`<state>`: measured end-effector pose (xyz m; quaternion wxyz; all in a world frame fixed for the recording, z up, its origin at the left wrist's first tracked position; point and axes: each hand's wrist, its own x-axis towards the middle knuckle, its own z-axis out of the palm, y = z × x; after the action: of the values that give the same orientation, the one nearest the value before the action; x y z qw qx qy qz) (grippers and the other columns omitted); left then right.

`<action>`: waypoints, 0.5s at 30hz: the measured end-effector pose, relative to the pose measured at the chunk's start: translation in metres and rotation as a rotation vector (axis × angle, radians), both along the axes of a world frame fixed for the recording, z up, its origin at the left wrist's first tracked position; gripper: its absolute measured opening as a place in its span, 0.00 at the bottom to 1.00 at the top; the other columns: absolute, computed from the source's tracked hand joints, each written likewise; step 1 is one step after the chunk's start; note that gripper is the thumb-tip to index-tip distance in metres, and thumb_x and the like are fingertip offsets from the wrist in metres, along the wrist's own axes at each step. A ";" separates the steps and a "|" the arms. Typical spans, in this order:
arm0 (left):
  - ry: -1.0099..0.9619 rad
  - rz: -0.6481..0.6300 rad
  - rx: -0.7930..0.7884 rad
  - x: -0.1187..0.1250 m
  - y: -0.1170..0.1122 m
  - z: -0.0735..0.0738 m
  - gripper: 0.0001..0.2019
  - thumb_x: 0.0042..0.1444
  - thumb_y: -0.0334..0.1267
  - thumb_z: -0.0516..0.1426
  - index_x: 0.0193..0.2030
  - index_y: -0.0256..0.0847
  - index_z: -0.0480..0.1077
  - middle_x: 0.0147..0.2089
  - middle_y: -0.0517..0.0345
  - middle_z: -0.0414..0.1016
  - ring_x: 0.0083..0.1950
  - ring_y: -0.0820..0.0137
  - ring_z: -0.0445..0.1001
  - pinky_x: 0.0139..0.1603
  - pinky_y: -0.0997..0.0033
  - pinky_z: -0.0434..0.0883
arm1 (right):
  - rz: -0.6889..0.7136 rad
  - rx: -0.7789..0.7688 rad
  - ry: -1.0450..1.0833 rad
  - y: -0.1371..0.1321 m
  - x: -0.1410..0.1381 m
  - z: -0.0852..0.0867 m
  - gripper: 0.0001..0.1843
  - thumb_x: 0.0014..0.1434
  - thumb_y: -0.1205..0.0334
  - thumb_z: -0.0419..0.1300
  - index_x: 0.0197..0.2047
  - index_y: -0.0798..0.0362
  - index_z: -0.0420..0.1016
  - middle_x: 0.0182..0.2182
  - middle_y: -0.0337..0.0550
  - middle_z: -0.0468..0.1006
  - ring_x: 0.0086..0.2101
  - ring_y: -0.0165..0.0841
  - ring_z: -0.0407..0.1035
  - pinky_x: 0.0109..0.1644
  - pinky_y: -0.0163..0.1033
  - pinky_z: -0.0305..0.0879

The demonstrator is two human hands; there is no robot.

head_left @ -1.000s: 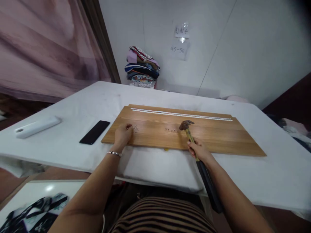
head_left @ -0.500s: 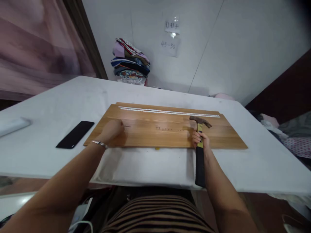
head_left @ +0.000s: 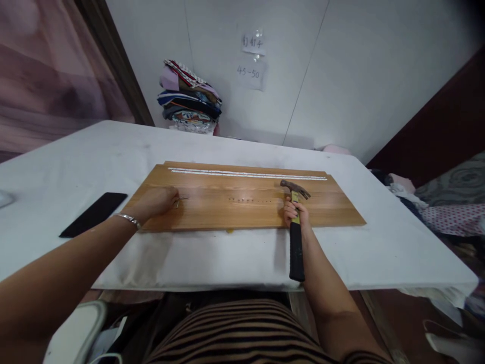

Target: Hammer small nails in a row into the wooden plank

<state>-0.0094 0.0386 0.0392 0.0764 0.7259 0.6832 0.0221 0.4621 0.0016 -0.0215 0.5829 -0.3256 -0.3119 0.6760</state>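
Note:
A wooden board (head_left: 212, 215) lies flat on the white-covered table. My right hand (head_left: 294, 212) is wrapped around the claw hammer (head_left: 297, 247), gripping its yellow neck just under the metal head; the black handle hangs toward me. Over the left part of the board, my left hand (head_left: 164, 198) has its fingers drawn together beside a few loose nails (head_left: 184, 197). What the fingertips pinch, if anything, is too small to make out. A row of small nails (head_left: 243, 199) runs across the middle of the board, between my hands.
Two white measuring strips (head_left: 246, 175) run along the board's far side. A black phone-like slab (head_left: 94, 214) lies left of the board. Folded clothes (head_left: 191, 98) are stacked by the wall, under paper notes (head_left: 250, 73). The table's front edge (head_left: 227, 289) is close to my body.
The view has turned slightly, so everything sits further left. My left hand stays by the loose nails, with its fingers shifted a little. My right hand still holds the hammer in the same way.

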 end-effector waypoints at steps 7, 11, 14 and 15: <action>0.113 -0.027 -0.039 0.001 -0.002 0.003 0.07 0.58 0.34 0.57 0.29 0.41 0.64 0.32 0.54 0.75 0.35 0.64 0.72 0.42 0.70 0.63 | 0.105 -0.007 0.076 0.005 0.000 -0.002 0.14 0.47 0.62 0.66 0.37 0.49 0.68 0.22 0.26 0.47 0.19 0.24 0.37 0.17 0.26 0.43; 0.239 -0.031 0.019 0.007 -0.011 0.003 0.07 0.63 0.38 0.52 0.33 0.41 0.65 0.37 0.48 0.78 0.38 0.60 0.75 0.41 0.67 0.64 | 0.125 -0.023 0.082 0.006 -0.002 0.002 0.12 0.48 0.63 0.64 0.36 0.50 0.67 0.23 0.26 0.46 0.20 0.24 0.35 0.17 0.27 0.41; 0.289 0.020 0.053 0.011 -0.016 0.005 0.09 0.65 0.39 0.49 0.36 0.40 0.66 0.39 0.46 0.79 0.39 0.59 0.77 0.41 0.67 0.65 | 0.130 -0.023 0.052 0.005 -0.003 0.003 0.11 0.50 0.61 0.64 0.36 0.50 0.67 0.24 0.27 0.46 0.20 0.24 0.36 0.17 0.27 0.42; 0.287 0.036 0.060 0.012 -0.016 0.006 0.09 0.65 0.39 0.49 0.37 0.40 0.66 0.39 0.47 0.79 0.39 0.59 0.77 0.41 0.67 0.65 | 0.135 -0.019 0.044 0.005 -0.002 0.003 0.11 0.51 0.61 0.64 0.36 0.50 0.67 0.24 0.27 0.46 0.20 0.24 0.37 0.17 0.27 0.42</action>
<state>0.0026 0.0226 0.0450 -0.0443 0.7114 0.6988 -0.0602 0.4596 0.0065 -0.0183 0.5394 -0.2945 -0.3137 0.7238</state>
